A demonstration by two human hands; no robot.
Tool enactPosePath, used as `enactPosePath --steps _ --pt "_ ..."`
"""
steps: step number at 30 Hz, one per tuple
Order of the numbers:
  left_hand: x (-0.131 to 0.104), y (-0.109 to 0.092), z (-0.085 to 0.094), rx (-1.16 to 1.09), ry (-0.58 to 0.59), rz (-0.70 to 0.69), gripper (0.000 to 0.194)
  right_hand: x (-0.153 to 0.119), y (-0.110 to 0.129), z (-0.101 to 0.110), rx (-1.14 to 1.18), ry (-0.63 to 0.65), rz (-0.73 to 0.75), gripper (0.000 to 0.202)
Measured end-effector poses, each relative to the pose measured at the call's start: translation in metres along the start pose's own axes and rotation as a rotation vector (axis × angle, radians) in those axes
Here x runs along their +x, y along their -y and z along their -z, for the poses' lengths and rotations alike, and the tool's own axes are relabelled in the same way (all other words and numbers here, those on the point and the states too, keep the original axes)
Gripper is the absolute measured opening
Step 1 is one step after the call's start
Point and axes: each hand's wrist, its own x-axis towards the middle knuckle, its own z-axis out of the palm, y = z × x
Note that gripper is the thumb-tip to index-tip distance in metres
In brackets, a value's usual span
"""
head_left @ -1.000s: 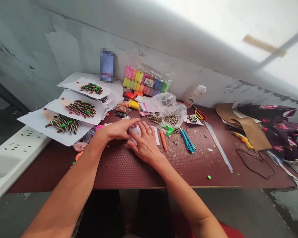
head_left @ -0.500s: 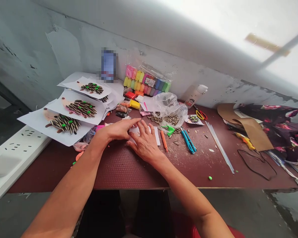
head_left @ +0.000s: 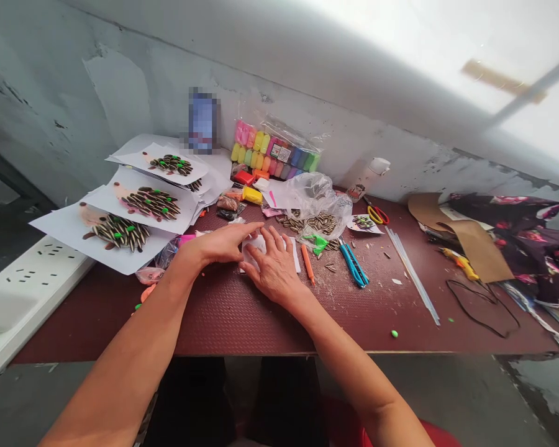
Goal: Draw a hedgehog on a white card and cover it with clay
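A small white paper [head_left: 295, 257] lies on the dark red table in front of me, mostly covered by my hands. My left hand [head_left: 224, 241] reaches over its left side with the fingers stretched out toward the right. On the paper, my right hand [head_left: 274, 267] rests palm down, its fingers spread. Both hands are close together, and I see nothing held in either. An orange marker [head_left: 308, 265] lies just right of the paper, with a blue-handled cutter [head_left: 353, 264] beyond it. Striped sunflower seeds [head_left: 314, 225] are heaped behind, partly under a clear plastic bag [head_left: 314, 192].
White sheets with seed hedgehogs [head_left: 135, 205] are stacked at left beside a power strip [head_left: 32, 273]. Coloured clay packs [head_left: 274, 149] lean on the wall. Scissors [head_left: 377, 214], clear glue sticks [head_left: 412, 276] and a corded yellow glue gun [head_left: 463, 266] lie at right.
The fingers of my right hand have shifted and spread slightly, showing more of the paper between the hands. My left hand stays almost in place.
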Motion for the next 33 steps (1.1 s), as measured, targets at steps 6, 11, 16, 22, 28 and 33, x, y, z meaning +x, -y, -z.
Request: enactPosePath --steps 6,11,16,22,28,33 --pt "-0.001 -0.001 0.000 0.027 0.005 -0.002 0.095 0.003 0.004 0.000 -0.010 0.024 0.014 0.048" --pt "-0.002 -0.005 0.003 0.033 0.015 0.015 0.095 -0.002 -0.003 0.006 -0.007 -0.009 -0.049 0.048" --pt "-0.003 -0.006 0.005 0.029 0.040 0.050 0.096 -0.022 -0.020 0.009 -0.039 -0.042 -0.131 0.039" --pt "-0.003 -0.005 0.004 0.057 0.034 0.022 0.087 -0.046 -0.029 0.003 -0.038 -0.126 -0.165 0.033" --pt "0.000 -0.005 0.002 0.060 0.006 0.076 0.083 -0.054 -0.026 -0.002 -0.001 -0.160 -0.120 0.030" --pt "0.003 -0.004 0.000 0.078 -0.022 0.073 0.078 -0.054 -0.023 -0.003 -0.001 -0.158 -0.118 0.033"
